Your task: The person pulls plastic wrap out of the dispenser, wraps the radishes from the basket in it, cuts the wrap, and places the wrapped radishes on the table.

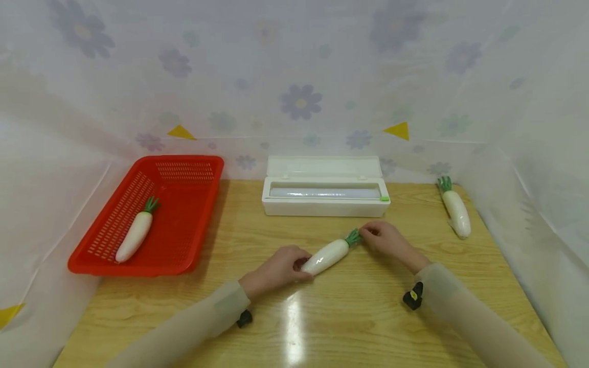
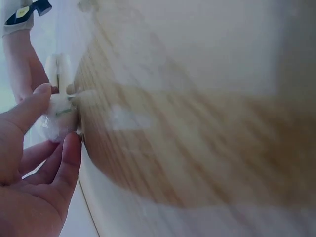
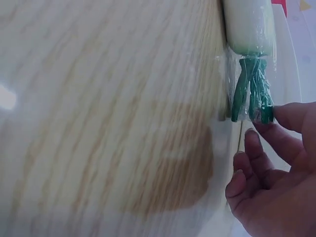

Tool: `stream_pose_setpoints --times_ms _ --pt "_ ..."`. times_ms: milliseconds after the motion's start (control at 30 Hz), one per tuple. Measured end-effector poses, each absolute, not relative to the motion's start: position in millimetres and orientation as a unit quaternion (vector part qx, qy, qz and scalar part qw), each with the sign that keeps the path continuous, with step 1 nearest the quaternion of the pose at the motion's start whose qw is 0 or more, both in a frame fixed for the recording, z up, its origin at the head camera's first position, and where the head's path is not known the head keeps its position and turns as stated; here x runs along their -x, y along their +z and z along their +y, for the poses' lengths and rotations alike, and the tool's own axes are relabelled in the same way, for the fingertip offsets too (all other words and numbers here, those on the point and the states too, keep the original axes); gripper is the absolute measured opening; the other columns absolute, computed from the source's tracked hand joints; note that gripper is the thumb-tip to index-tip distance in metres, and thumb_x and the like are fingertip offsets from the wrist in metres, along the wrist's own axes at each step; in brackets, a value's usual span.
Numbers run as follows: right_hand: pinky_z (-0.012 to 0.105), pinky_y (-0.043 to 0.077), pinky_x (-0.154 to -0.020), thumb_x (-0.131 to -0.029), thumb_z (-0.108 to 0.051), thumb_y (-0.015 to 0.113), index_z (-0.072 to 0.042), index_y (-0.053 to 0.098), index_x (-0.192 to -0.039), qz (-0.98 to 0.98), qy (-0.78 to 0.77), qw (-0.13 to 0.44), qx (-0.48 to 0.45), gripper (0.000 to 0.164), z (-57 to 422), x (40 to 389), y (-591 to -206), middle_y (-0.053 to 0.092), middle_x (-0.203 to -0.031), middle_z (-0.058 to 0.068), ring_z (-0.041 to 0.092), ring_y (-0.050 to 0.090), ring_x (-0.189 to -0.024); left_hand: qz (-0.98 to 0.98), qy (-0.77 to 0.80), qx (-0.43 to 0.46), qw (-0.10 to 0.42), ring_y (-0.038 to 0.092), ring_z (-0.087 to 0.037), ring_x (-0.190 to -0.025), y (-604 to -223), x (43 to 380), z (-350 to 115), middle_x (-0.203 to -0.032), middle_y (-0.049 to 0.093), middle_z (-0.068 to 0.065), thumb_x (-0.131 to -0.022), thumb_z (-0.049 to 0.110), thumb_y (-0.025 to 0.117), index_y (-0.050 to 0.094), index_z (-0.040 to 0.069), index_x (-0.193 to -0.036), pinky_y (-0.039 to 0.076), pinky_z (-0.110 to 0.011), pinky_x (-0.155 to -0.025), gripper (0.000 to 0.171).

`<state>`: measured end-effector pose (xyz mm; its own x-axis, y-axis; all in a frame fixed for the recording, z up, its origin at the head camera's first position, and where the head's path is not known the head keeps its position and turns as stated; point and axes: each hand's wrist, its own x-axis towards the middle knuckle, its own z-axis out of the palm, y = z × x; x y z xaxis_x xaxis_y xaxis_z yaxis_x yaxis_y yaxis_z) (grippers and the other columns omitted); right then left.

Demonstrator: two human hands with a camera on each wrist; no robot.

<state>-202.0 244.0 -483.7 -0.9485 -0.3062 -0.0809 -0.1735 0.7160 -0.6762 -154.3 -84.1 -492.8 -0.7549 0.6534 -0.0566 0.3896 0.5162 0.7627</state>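
A white radish point(image 1: 326, 257) with green leaf stubs lies slantwise over the table, wrapped in shiny clear film. My left hand point(image 1: 284, 268) grips its blunt lower end, thumb on one side and fingers on the other; the left wrist view shows the film-covered tip point(image 2: 61, 118) between them. At the leafy end, my right hand point(image 1: 384, 239) pinches the film by the green stubs point(image 3: 253, 91) with thumb and forefinger. The other right fingers point(image 3: 256, 153) are loosely bent. Behind the radish stands an open white wrap box point(image 1: 326, 208) with a roll of film point(image 1: 324, 192) inside.
At the left, a red plastic basket point(image 1: 209, 220) holds another white radish point(image 1: 135, 236). A further radish point(image 1: 456, 213), with film on it, lies at the table's right edge. Flowered white sheeting point(image 1: 301, 61) hangs behind and at the sides of the wooden table point(image 1: 368, 327).
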Motion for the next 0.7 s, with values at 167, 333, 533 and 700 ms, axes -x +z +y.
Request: stream_pose_setpoints --times_ms 167,333,533,700 --pt "0.039 0.051 -0.079 -0.108 -0.021 0.056 0.005 0.072 -0.121 0.922 -0.351 0.084 0.142 0.033 241 202 -484 0.073 -0.106 0.015 0.022 0.063 -0.09 0.839 0.398 -0.309 0.206 0.061 -0.001 -0.086 -491 149 -80 -0.097 0.072 0.005 -0.092 0.024 0.082 0.074 0.006 -0.123 0.053 -0.021 -0.08 0.037" --pt "0.037 0.051 -0.075 -0.108 -0.025 0.057 0.005 0.061 -0.123 0.929 -0.353 0.047 0.097 0.034 232 191 -483 0.069 -0.1 0.014 0.023 0.062 -0.087 0.818 0.445 -0.273 0.242 0.067 -0.002 -0.086 -489 141 -71 -0.099 0.076 0.0 -0.09 0.019 0.084 0.074 0.002 -0.122 0.055 -0.021 -0.08 0.038" --pt "0.031 0.046 -0.061 -0.105 -0.025 0.061 -0.006 0.067 -0.097 0.946 -0.311 0.045 0.084 0.021 217 157 -480 0.062 -0.076 0.001 0.014 0.054 -0.067 0.805 0.49 -0.236 0.238 0.07 -0.003 -0.084 -494 131 -59 -0.096 0.078 -0.003 -0.088 0.017 0.085 0.076 0.0 -0.116 0.056 -0.02 -0.078 0.033" --pt "0.032 0.048 -0.06 -0.103 -0.038 0.065 -0.002 0.068 -0.11 0.953 -0.286 0.055 0.079 0.037 199 129 -478 0.063 -0.072 -0.005 0.01 0.056 -0.063 0.812 0.497 -0.218 0.215 0.068 -0.002 -0.076 -499 125 -46 -0.089 0.077 0.003 -0.086 0.022 0.087 0.078 0.003 -0.11 0.056 -0.021 -0.073 0.031"
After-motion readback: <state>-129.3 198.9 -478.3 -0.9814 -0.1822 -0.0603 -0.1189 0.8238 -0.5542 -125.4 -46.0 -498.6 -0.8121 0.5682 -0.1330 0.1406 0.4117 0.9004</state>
